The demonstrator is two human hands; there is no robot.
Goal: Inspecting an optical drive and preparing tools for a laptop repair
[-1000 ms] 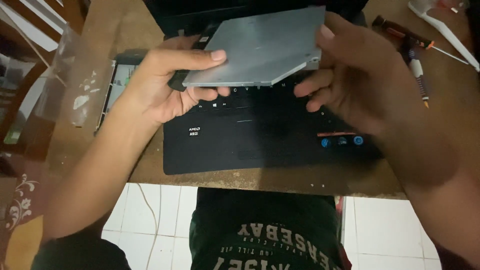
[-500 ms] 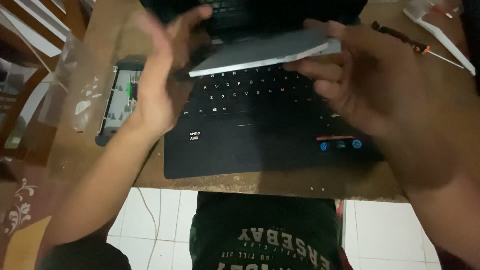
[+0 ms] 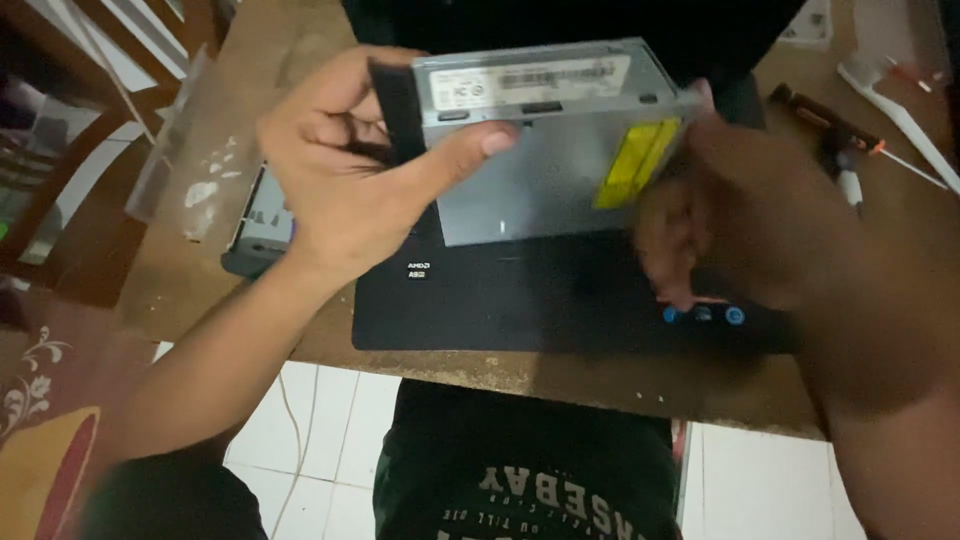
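A black laptop (image 3: 560,300) lies on the wooden table (image 3: 260,90), and above its keyboard both hands hold a flat grey metal drive (image 3: 545,150) with a white label strip and a yellow sticker. The left hand (image 3: 350,170) is closed on the drive's black end, thumb across its face; the right hand (image 3: 740,210), blurred, grips the other end. Half a second ago the drive showed its plain side and the left hand was open beside it.

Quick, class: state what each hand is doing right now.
Left hand: closed on the grey optical drive.
Right hand: blurred, at the drive's other end; grip cannot be told.
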